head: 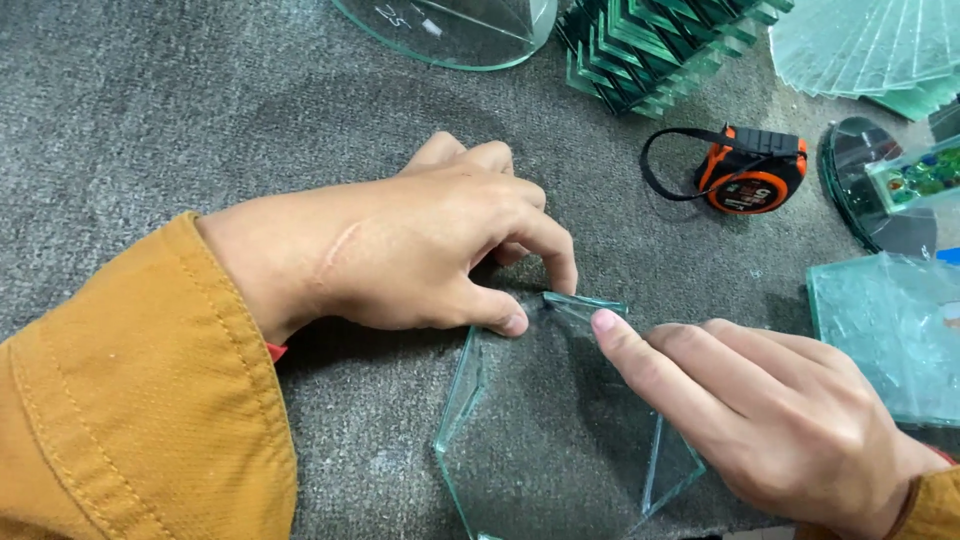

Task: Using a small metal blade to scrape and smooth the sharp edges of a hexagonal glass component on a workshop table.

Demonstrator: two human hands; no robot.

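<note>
A clear, green-edged glass frame, made of thin upright panes forming a many-sided outline, stands on the grey felt surface. My left hand pinches the top corner of the glass frame between thumb and forefinger. My right hand comes from the lower right, and its forefinger presses on the same corner pane. Both sleeves are mustard yellow.
An orange and black tape measure lies at the upper right. Behind it a stack of green glass strips, fanned glass panes and a round glass disc. A square glass slab sits at the right.
</note>
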